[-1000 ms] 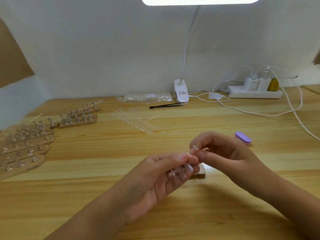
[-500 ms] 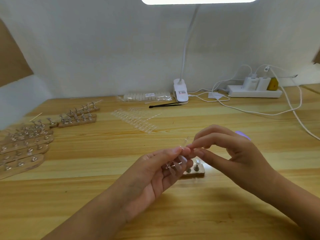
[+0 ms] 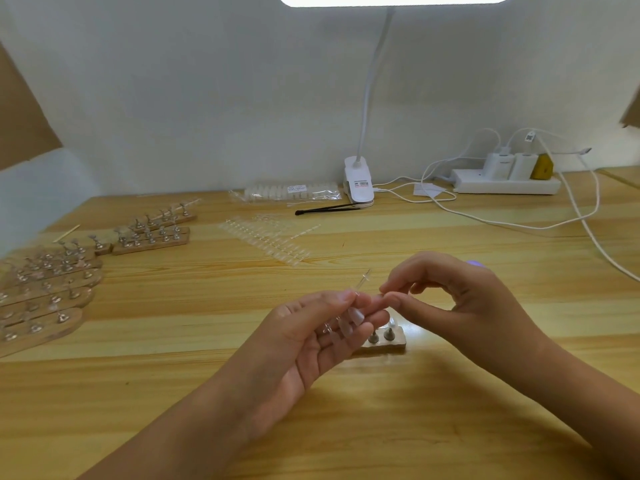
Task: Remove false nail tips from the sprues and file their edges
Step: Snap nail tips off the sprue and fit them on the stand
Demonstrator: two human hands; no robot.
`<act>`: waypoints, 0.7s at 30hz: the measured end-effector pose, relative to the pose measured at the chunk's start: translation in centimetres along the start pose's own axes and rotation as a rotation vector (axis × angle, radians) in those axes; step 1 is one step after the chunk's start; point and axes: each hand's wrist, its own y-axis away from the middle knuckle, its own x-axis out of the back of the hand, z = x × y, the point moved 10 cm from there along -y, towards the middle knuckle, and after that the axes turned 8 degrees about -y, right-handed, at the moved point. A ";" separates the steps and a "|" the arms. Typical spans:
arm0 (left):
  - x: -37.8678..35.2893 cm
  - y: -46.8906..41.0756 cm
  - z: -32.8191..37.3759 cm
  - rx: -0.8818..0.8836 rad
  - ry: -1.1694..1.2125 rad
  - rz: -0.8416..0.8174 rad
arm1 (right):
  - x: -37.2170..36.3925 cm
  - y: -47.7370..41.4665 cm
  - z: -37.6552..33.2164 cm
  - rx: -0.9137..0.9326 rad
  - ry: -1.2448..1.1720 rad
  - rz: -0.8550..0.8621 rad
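Observation:
My left hand [image 3: 311,337] pinches a clear sprue strip [image 3: 362,282] with translucent nail tips hanging below my fingers at mid-table. My right hand [image 3: 460,303] pinches one small clear nail tip [image 3: 375,296] between thumb and index finger, right beside the left fingertips. Whether that tip is free of the strip cannot be told. A purple nail file [image 3: 476,263] peeks out behind my right hand. A small wooden holder [image 3: 398,342] with metal pegs lies on the table under my hands.
Loose clear sprue strips [image 3: 266,239] lie mid-table, a bag of tips [image 3: 291,194] and black tweezers [image 3: 329,209] behind them. Several wooden holders [image 3: 45,292] with pegs fill the left side. A clip lamp [image 3: 358,181], power strip [image 3: 505,185] and white cables [image 3: 588,233] occupy the back right.
My right hand moved left and lower over the purple file, from gripping the strip's upper end to pinching a tip beside my left fingertips. The strip's top end now shows free.

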 end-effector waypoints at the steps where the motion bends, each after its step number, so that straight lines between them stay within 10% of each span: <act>1: 0.0 0.0 0.1 -0.003 -0.006 0.007 | 0.0 0.0 -0.1 0.013 0.008 -0.004; 10: 2.9 1.1 3.4 -0.296 -0.192 0.325 | -0.6 0.3 -0.9 0.156 0.301 -0.108; 21: 3.8 0.8 2.5 -0.225 -0.069 0.360 | -2.6 0.8 -0.7 0.189 0.439 -0.230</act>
